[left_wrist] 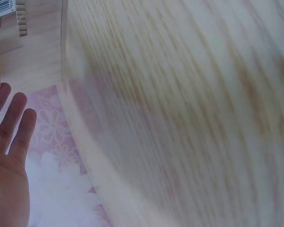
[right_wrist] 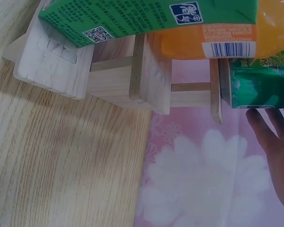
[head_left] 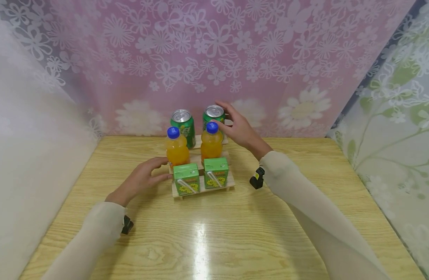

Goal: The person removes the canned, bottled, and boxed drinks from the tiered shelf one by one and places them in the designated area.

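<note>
A three-tier wooden stand [head_left: 231, 182] holds drinks in pairs. Two green cans stand on the back tier, the left can [head_left: 183, 128] and the right can [head_left: 214, 112]. Two orange juice bottles with blue caps, the left bottle [head_left: 177, 149] and the right bottle [head_left: 211, 146], fill the middle tier. In front are two green juice boxes, the left box [head_left: 186, 179] and the right box [head_left: 216, 173], with straws on them. My right hand [head_left: 240, 126] holds the right can, thumb in front, fingers behind. My left hand [head_left: 141, 179], fingers extended, touches the stand's left side.
The stand is near the back of the wood-grain table [head_left: 158, 241]. Behind it hangs a pink flowered cloth [head_left: 200, 50]. Pale cloth panels flank the left [head_left: 32, 136] and right [head_left: 400, 136] sides.
</note>
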Demonstrator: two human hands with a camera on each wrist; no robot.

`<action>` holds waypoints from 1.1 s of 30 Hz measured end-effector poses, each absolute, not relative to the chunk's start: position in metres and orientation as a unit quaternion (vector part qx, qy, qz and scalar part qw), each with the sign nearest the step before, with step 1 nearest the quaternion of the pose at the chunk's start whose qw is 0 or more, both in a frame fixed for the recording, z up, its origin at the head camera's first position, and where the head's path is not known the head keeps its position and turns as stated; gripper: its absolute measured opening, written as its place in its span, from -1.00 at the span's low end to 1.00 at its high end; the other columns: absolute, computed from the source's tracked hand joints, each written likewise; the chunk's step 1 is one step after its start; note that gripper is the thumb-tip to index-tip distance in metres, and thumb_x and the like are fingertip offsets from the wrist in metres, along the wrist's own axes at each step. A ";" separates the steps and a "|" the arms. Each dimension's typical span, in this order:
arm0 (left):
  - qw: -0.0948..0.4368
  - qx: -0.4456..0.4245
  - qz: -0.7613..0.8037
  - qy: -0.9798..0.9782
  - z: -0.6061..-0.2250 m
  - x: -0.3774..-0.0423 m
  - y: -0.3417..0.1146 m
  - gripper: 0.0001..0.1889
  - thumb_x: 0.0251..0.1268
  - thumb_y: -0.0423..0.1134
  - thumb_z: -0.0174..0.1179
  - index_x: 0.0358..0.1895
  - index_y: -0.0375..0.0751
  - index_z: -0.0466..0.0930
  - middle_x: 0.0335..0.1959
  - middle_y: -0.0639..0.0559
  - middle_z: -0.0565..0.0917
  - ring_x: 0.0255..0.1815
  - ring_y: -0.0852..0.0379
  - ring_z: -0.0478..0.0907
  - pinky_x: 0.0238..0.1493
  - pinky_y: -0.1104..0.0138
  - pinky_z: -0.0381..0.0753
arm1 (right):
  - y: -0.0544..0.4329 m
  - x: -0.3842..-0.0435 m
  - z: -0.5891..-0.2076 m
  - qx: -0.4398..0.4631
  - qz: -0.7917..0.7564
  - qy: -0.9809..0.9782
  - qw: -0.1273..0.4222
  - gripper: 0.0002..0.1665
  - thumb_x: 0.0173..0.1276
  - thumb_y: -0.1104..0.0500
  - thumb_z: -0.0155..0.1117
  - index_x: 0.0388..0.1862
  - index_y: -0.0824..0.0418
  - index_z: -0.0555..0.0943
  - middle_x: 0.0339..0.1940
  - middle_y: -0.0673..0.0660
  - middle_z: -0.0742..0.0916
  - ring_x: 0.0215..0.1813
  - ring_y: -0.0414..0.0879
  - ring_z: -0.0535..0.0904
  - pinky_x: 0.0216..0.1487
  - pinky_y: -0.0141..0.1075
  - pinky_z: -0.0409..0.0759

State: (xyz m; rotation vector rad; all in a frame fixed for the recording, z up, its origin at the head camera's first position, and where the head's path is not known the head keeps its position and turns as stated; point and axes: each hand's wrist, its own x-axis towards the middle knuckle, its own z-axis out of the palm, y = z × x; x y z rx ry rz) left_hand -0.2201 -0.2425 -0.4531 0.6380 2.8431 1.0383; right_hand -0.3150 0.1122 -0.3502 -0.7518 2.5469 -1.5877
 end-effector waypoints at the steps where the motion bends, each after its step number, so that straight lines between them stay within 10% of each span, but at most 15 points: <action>1: 0.024 0.205 0.335 0.919 -0.452 -0.219 -0.242 -0.40 0.56 -0.03 0.40 0.54 -0.12 0.55 0.55 -0.16 0.58 0.51 -0.29 0.56 0.54 -0.26 0.56 | 0.112 -0.315 -0.350 -0.243 -0.513 0.823 0.026 -0.13 0.67 -0.02 0.33 0.80 -0.05 0.19 0.69 0.10 0.44 0.62 0.17 0.45 0.62 0.15 0.54; 33: 0.031 0.187 0.326 0.926 -0.450 -0.218 -0.241 -0.35 0.55 -0.02 0.40 0.57 -0.18 0.51 0.57 -0.20 0.55 0.57 -0.32 0.49 0.59 -0.31 0.46 | 0.107 -0.320 -0.346 -0.240 -0.493 0.836 0.011 -0.32 0.66 0.12 0.36 0.64 0.15 0.38 0.52 0.22 0.58 0.44 0.22 0.62 0.47 0.10 0.68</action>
